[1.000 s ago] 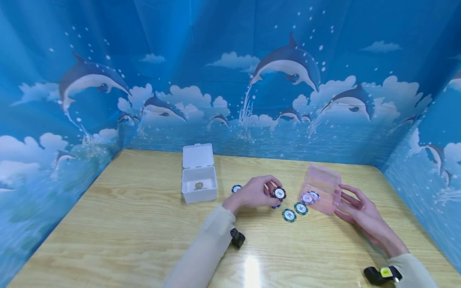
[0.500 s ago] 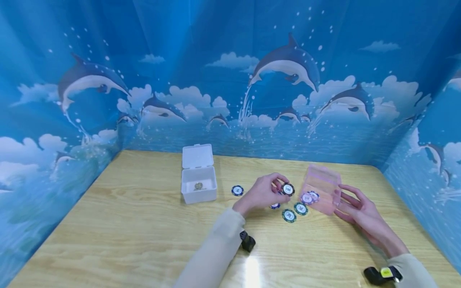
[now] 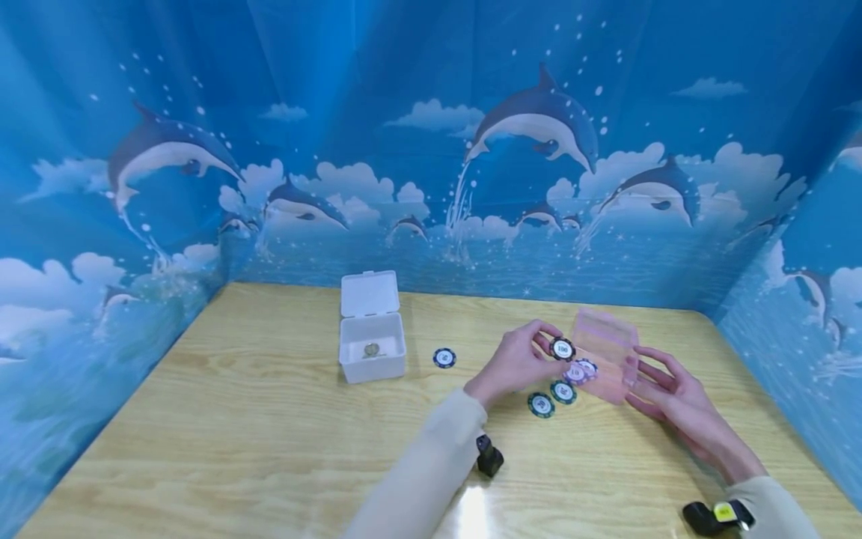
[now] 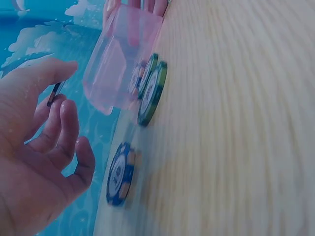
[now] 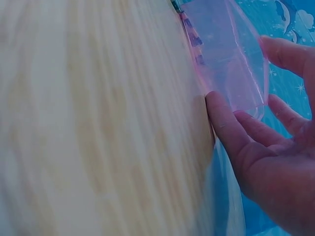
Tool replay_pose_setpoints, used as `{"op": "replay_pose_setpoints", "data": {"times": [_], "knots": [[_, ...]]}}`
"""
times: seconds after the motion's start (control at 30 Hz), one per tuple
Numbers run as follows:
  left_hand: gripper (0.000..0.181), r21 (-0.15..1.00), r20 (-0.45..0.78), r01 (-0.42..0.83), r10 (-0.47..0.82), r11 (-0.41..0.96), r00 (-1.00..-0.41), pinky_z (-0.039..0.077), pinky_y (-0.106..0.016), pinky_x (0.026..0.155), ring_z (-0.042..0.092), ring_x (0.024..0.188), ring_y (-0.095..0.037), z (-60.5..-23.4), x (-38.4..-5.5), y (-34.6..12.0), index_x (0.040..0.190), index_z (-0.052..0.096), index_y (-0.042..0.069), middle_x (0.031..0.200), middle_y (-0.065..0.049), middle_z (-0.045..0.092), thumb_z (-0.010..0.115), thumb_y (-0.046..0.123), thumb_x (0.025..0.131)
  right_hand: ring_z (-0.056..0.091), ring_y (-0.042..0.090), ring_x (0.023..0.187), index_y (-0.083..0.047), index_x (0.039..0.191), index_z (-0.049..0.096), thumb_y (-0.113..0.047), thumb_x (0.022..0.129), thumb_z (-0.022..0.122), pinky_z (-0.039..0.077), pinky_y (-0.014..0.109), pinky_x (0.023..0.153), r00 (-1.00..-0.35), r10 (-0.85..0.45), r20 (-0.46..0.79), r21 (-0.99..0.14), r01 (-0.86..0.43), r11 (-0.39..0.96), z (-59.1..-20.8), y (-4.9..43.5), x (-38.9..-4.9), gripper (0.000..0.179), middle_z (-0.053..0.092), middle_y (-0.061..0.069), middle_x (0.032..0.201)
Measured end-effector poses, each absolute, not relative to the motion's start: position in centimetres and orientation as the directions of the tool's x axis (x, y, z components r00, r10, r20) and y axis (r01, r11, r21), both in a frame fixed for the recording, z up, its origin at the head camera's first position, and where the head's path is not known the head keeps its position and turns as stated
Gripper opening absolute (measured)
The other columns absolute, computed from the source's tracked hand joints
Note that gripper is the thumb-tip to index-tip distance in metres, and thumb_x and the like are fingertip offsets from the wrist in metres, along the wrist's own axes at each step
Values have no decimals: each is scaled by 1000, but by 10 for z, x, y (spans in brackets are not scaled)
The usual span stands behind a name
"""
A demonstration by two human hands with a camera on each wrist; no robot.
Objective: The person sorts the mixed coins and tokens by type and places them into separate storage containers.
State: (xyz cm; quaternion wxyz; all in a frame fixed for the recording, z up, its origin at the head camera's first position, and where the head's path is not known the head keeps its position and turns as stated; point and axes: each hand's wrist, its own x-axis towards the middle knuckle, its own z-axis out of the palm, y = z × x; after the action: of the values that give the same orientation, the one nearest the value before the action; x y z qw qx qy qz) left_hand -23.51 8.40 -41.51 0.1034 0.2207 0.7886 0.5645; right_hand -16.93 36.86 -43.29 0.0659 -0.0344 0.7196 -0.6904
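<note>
My left hand (image 3: 517, 362) pinches a black poker chip (image 3: 563, 349) marked 100 between thumb and fingers, raised beside a translucent pink plastic box (image 3: 609, 329). In the left wrist view that chip is seen nearly edge-on. My right hand (image 3: 679, 397) holds the box by its right end, thumb and fingertips against its sides. Purple-and-white chips (image 3: 575, 373) show at the box's left end, one marked 10. Just in front lie two green chips (image 3: 541, 405) on the table. Below my left hand, a blue chip (image 4: 120, 174) appears in the left wrist view.
A white box (image 3: 373, 367) with its lid raised stands left of centre, with coin-like pieces (image 3: 371, 349) inside. Between it and my left hand lies another blue chip (image 3: 444, 358). A blue dolphin-print curtain (image 3: 431, 150) borders the wooden table (image 3: 256, 419).
My left hand has moved right with the black chip, from above the table to the pink box. This uncovers the blue chip near the white box. My right hand and the pink box stay put.
</note>
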Motion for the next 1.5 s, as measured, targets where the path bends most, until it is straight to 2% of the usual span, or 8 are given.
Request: {"op": "replay_pose_setpoints", "data": {"times": [0.43,0.77,1.1,1.5], "knots": [[38,920,32,197,438,338,-899,50,-23,63,61,71,-6,-413,-232,108,117,64,27,89,10,61,84,29,85,62,-9,111,-26,148,37,-7,103,60,61,24,87,-987,-136,-89,-994,79,76,-429,369,-169,54,58,-25,125],[41,921,30,194,435,338,-900,50,-22,63,59,69,-6,-413,-233,118,119,65,24,85,9,59,86,28,84,62,-8,112,-25,148,36,-8,103,59,61,25,89,-985,-142,-97,-993,86,80,-430,369,-170,53,56,-23,127],[39,920,41,202,430,336,-902,48,-20,65,57,68,-5,-415,-234,121,119,69,20,82,11,60,85,27,85,64,-6,111,-25,146,38,-4,103,57,61,24,88,-987,-151,-59,-997,52,54,-430,369,-168,51,61,-24,126],[34,930,45,204,458,305,-888,50,-20,64,58,72,-5,-413,-234,112,119,70,20,87,10,61,83,26,88,61,-11,111,-27,149,35,-9,103,60,61,24,88,-984,-122,-127,-988,115,103,-427,367,-171,55,54,-24,127]]}}
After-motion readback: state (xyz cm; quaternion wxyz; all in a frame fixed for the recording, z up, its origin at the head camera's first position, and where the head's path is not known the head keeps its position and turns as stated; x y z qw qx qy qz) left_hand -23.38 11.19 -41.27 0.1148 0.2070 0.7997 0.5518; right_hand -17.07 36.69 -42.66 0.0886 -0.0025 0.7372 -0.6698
